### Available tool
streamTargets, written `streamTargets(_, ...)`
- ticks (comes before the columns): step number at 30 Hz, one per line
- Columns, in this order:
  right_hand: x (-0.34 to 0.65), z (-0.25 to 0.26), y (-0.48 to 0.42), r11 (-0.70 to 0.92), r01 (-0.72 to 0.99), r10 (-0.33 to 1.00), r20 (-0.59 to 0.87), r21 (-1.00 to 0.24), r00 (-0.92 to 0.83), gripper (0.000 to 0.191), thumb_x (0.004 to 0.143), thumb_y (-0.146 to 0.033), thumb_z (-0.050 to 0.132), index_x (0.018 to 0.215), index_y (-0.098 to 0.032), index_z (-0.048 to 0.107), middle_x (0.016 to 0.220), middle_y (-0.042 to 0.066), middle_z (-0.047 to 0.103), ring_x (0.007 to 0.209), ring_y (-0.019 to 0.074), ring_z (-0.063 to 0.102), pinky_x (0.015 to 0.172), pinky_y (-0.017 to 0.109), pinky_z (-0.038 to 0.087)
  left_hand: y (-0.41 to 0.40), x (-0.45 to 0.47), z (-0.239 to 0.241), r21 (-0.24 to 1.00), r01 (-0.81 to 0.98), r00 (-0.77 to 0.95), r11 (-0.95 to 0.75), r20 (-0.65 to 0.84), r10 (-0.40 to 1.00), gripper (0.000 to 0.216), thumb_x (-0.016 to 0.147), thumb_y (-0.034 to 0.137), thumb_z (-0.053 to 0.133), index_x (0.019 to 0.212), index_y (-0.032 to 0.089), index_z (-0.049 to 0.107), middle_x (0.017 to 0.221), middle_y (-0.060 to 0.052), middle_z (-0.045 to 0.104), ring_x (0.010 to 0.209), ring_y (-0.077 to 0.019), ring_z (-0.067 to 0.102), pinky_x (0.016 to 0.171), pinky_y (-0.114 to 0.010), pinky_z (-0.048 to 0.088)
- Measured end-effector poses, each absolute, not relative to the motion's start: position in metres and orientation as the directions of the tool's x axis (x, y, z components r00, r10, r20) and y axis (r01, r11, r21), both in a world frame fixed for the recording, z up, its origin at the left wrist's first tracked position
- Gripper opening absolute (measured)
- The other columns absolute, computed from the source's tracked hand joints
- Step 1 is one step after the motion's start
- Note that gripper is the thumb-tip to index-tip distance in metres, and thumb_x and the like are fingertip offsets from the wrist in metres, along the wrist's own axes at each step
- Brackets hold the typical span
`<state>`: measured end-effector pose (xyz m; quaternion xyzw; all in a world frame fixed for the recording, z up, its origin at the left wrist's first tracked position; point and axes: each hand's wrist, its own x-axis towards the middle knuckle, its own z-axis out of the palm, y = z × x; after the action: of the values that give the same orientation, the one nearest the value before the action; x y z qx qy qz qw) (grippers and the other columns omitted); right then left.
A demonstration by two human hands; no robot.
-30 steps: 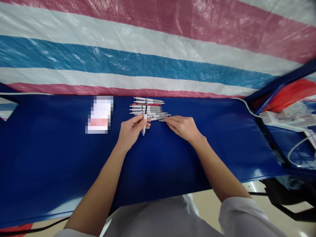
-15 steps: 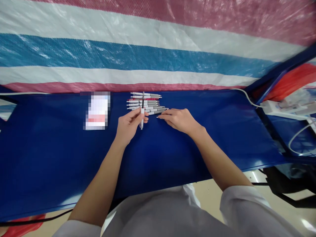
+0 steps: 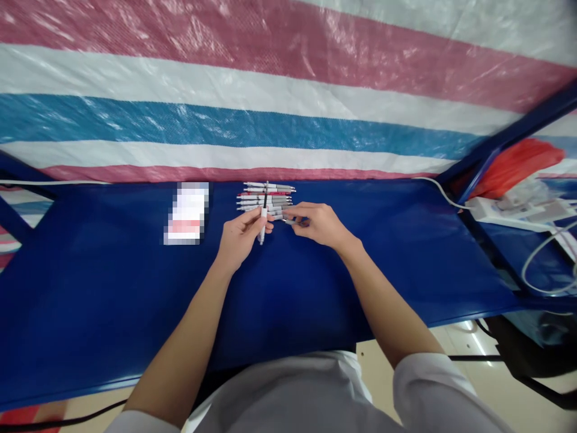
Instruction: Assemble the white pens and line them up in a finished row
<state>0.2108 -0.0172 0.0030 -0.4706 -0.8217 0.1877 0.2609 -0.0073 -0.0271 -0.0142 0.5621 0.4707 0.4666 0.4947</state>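
My left hand [image 3: 241,237] is closed around a white pen barrel [image 3: 263,227], held nearly upright, with a dark refill [image 3: 265,197] sticking bare out of its top end. My right hand [image 3: 322,225] pinches a small grey piece with a silvery point [image 3: 292,222], which looks like a pen's front section; the fingers partly cover it. The point faces left, toward my left hand. Just beyond both hands lies a row of white-and-grey pens [image 3: 274,188], side by side on the blue tabletop [image 3: 288,288]. A red pen [image 3: 246,195] shows among them.
A blurred-out white and red rectangle [image 3: 186,215] lies left of the pens. Behind the table hangs a striped plastic sheet [image 3: 270,90]. At right are a white power strip [image 3: 505,213] with cables, a red plastic bag [image 3: 518,167] and a blue frame post [image 3: 478,162].
The view has tilted up slightly. My right hand has moved a little toward my left, and more of the grey piece shows between its fingers. My left hand still holds the barrel.
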Motion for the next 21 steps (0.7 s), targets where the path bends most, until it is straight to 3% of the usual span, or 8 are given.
streamTargets(2,0.208,-0.004,-0.013,0.376,0.542,0.921,0.236,-0.752,-0.311,0.041,0.076,-0.017,0.062,0.116,-0.024,0.071,0.096,0.002,0.072,0.075,0.0127,0.068,0.075,0.027,0.054,-0.027,-0.008,-0.014,0.996,0.069,0.120,-0.061,0.053,0.991,0.036,0.085,0.043,0.069,0.109,0.017,0.073,0.092,-0.007,0.076,0.077,-0.0196,0.072,0.076,-0.033,0.059)
streamTargets(4,0.204,-0.010,-0.010,0.264,0.290,0.950,0.195,-0.920,-0.246,0.038,0.072,-0.020,0.068,0.109,-0.023,0.073,0.100,0.001,0.070,0.076,0.0117,0.067,0.075,0.028,0.056,-0.027,-0.009,-0.014,0.995,0.078,0.116,-0.061,0.052,0.992,0.035,0.085,0.043,0.069,0.107,0.017,0.073,0.094,-0.007,0.076,0.077,-0.0197,0.072,0.076,-0.033,0.059)
streamTargets(6,0.199,-0.014,-0.008,0.106,0.036,0.977,0.098,-0.994,-0.188,0.035,0.067,-0.024,0.074,0.102,-0.022,0.074,0.098,0.000,0.068,0.072,0.0104,0.066,0.070,0.028,0.059,-0.027,-0.009,-0.012,0.994,0.086,0.109,-0.066,0.057,0.992,0.035,0.084,0.044,0.069,0.106,0.017,0.074,0.095,-0.007,0.076,0.077,-0.0199,0.072,0.077,-0.033,0.059)
streamTargets(9,0.191,-0.016,-0.008,-0.041,-0.270,0.995,-0.016,-0.962,-0.094,0.036,0.063,-0.026,0.081,0.098,-0.023,0.073,0.087,-0.004,0.069,0.073,0.0104,0.068,0.074,0.030,0.062,-0.027,-0.010,-0.010,0.994,0.092,0.104,-0.062,0.052,0.993,0.036,0.084,0.046,0.069,0.103,0.016,0.074,0.096,-0.008,0.076,0.077,-0.0208,0.072,0.076,-0.033,0.059)
streamTargets(12,0.183,-0.018,-0.009,-0.054,-0.433,0.998,-0.063,-0.900,0.006,0.036,0.061,-0.024,0.082,0.096,-0.024,0.073,0.082,-0.005,0.070,0.073,0.0100,0.069,0.072,0.026,0.062,-0.027,-0.010,-0.008,0.995,0.085,0.096,-0.046,0.038,0.995,0.038,0.082,0.047,0.070,0.103,0.015,0.074,0.096,-0.009,0.076,0.078,-0.0211,0.072,0.075,-0.033,0.059)
streamTargets(21,0.170,-0.025,-0.012,-0.073,-0.491,0.989,-0.127,-0.868,0.077,0.031,0.065,-0.030,0.084,0.094,-0.024,0.076,0.080,-0.002,0.073,0.072,0.0131,0.072,0.065,0.024,0.063,-0.028,-0.010,-0.008,0.999,0.040,0.096,0.032,-0.035,0.995,0.042,0.078,0.043,0.075,0.110,0.016,0.073,0.094,-0.008,0.077,0.077,-0.0215,0.073,0.076,-0.034,0.060)
